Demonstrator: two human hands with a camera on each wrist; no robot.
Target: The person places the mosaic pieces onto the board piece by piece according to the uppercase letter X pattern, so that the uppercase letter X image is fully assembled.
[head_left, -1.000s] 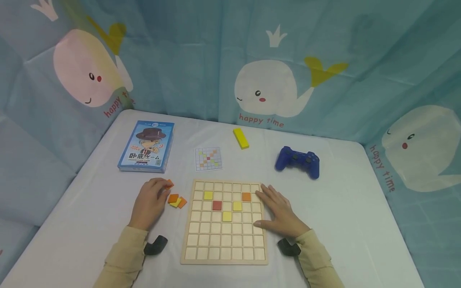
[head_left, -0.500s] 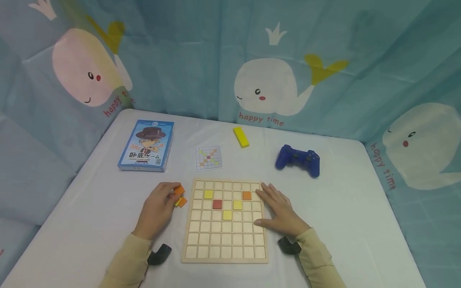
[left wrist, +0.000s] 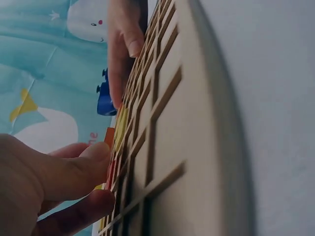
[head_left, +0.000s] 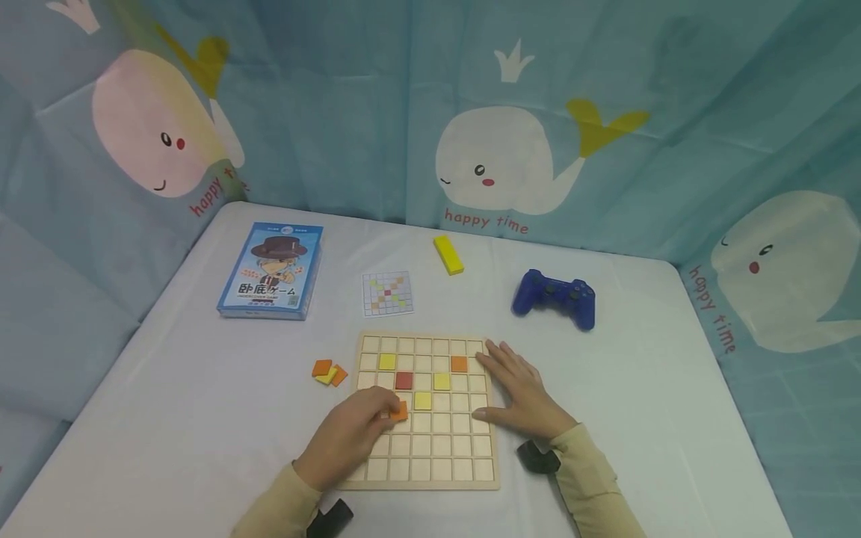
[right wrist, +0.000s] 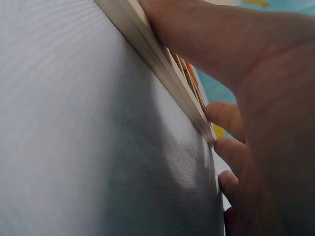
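Orange tile (head_left: 401, 412) sat pinched in the left hand (head_left: 350, 433), the right hand (head_left: 525, 400) spread. A tilted release risked snagging grid dividers (left wrist: 167, 179).

We see a pale wooden grid board (head_left: 441, 446), its square cells ruled off by slightly darker ridges. On it we count three yellow tiles (head_left: 422, 401), one red tile (head_left: 403, 381) and one orange tile (head_left: 459, 364); the tile (head_left: 401, 412) in the left hand (head_left: 350, 436) is orange too. In the loose pile (head_left: 327, 376) to the left we find two orange and one yellow. The far pattern card (head_left: 388, 294) is white, gridded in pale violet, with yellow, orange and red squares. We note a blue game box (head_left: 306, 276) with a brown-hatted figure, a yellow rectangular block (head_left: 448, 255), a deep-blue game controller (head_left: 554, 299), a white tablecloth (head_left: 168, 411), beige sleeves (head_left: 592, 478) and a teal curtain (head_left: 336, 134) patterned with yellow-tailed whales (head_left: 511, 161) and red "happy time" lettering (head_left: 486, 221).
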